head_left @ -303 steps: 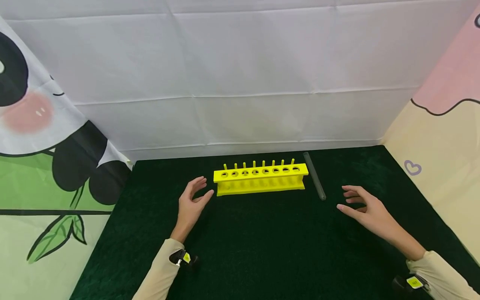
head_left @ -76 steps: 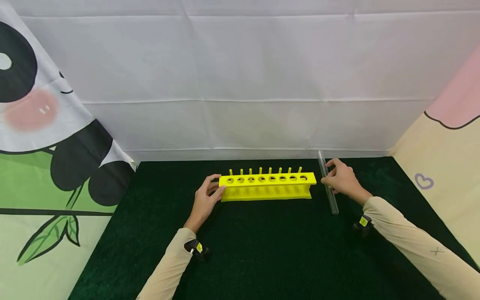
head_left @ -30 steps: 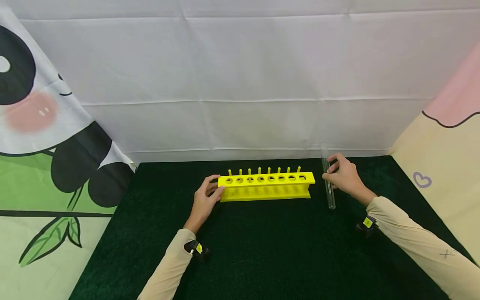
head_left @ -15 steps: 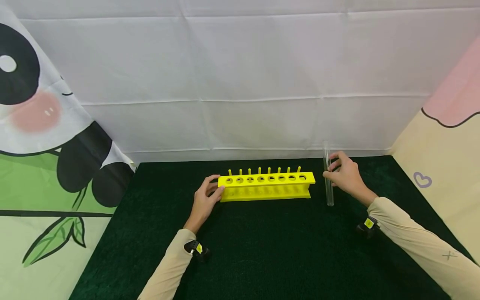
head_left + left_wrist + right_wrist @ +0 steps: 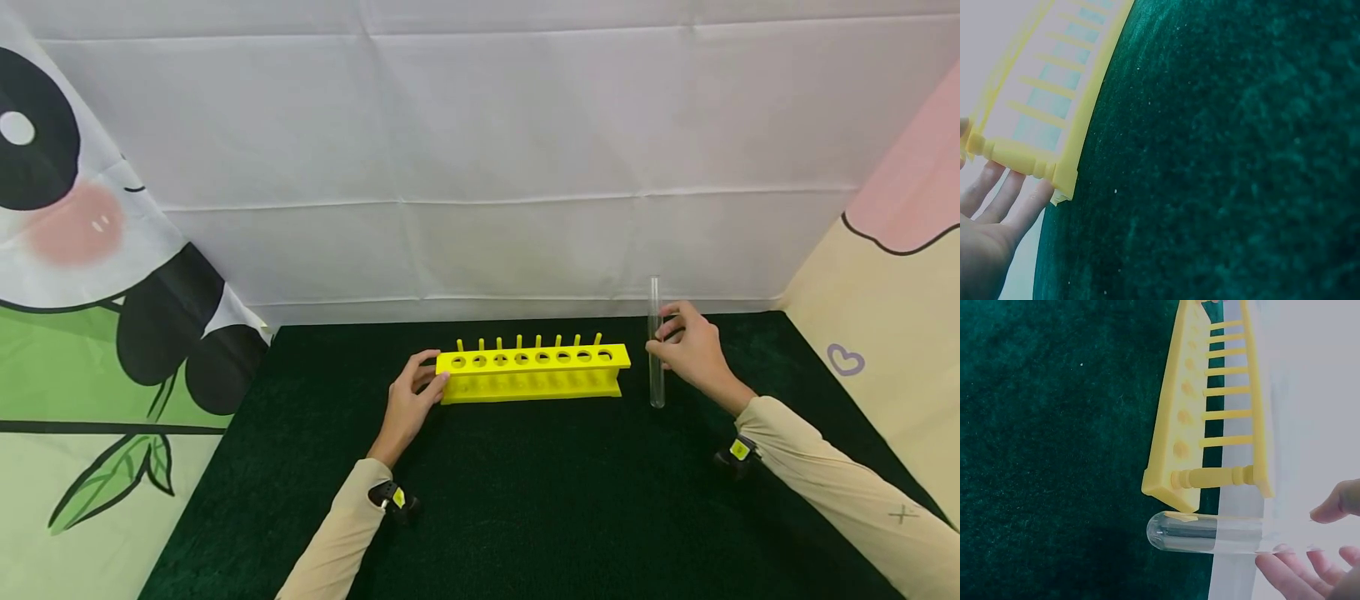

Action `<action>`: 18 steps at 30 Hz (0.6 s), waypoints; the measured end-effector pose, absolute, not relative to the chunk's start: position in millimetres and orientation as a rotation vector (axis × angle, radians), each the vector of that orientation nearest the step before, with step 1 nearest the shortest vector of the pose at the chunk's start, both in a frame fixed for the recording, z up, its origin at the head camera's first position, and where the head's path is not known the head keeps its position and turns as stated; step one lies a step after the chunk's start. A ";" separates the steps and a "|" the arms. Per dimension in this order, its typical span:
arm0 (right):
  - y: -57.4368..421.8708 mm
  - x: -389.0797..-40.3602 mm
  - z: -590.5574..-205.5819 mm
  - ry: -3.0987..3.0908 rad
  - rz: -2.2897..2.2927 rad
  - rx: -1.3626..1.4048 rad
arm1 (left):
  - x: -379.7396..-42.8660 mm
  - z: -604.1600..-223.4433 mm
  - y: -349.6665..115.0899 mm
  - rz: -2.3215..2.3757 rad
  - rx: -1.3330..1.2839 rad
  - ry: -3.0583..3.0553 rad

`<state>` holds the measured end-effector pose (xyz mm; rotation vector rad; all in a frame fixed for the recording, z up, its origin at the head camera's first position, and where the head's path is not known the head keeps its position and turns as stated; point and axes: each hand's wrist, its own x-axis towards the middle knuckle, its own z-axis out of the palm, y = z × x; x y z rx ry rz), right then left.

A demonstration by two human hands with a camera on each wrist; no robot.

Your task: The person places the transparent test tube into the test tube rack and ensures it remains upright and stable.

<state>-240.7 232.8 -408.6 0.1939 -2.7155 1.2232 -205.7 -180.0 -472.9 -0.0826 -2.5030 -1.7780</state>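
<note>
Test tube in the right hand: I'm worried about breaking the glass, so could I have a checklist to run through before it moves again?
1. Grip: the right hand pinches the test tube between thumb and fingers. Ok.
2. Upright, rounded end down: ok.
3. Rack steadied: the left hand holds the left end of the yellow rack. Ok.
4. Rack holes free: no tube stands in any of the eight. Ok.
5. Tube lined up over a hole: not ok; it is beside the rack's right end.
6. Rounded end clear of the green cloth: cannot tell.
</note>
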 end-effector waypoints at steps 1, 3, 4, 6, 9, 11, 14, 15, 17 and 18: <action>232.8 -240.6 -408.8 -2.707 1.220 0.192 | -208.9 -478.5 -181.4 -1.779 -0.080 -2.500; 232.8 -240.7 -409.3 -2.690 1.220 0.187 | -212.4 -486.3 -183.2 -1.781 -0.081 -2.491; 232.6 -240.4 -409.3 -2.682 1.220 0.186 | -212.7 -487.3 -183.2 -1.778 -0.084 -2.489; 232.1 -239.7 -409.2 -2.664 1.222 0.185 | -212.5 -488.4 -183.5 -1.772 -0.089 -2.484; 231.2 -238.7 -408.5 -2.643 1.226 0.183 | -211.8 -488.5 -183.3 -1.762 -0.095 -2.480; 230.6 -237.9 -408.0 -2.630 1.225 0.184 | -211.1 -487.8 -183.0 -1.760 -0.099 -2.472; 230.1 -236.7 -407.6 -2.609 1.229 0.187 | -210.5 -486.8 -182.6 -1.758 -0.101 -2.465; 230.0 -236.2 -407.5 -2.602 1.232 0.188 | -210.4 -486.7 -182.6 -1.759 -0.100 -2.462; 230.1 -235.3 -407.2 -2.586 1.235 0.190 | -210.8 -487.1 -182.6 -1.761 -0.098 -2.460; 230.1 -235.0 -407.2 -2.579 1.237 0.190 | -211.1 -487.2 -182.7 -1.759 -0.101 -2.461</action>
